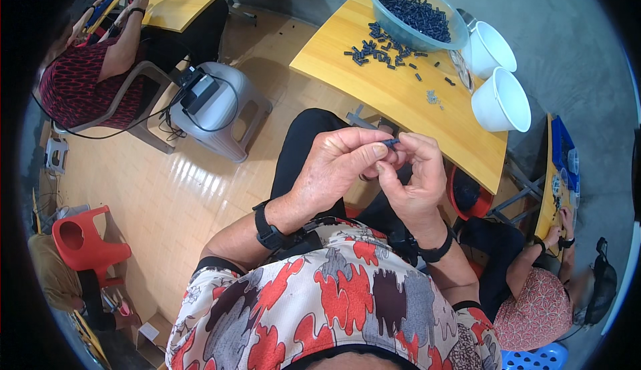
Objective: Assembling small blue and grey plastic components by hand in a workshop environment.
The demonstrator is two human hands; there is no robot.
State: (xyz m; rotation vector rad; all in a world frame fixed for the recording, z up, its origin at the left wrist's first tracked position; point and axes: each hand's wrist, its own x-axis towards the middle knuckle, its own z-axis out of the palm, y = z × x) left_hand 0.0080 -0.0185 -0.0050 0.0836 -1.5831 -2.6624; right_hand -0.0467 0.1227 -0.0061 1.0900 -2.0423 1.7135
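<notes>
From the left hand (344, 163): yellow wood-look bench (394, 100) at 1 o'clock, a see-through bluish plastic bowl (457, 38) of loose dark bits (414, 15) on it, also at 1, two round white plastic buckets (504, 106) at 2. Right hand (417, 176)'s at 3, fingers curled in, can't tell if it's gripping. Left's pinching a small dark tubular part (390, 142) at 2.
</notes>
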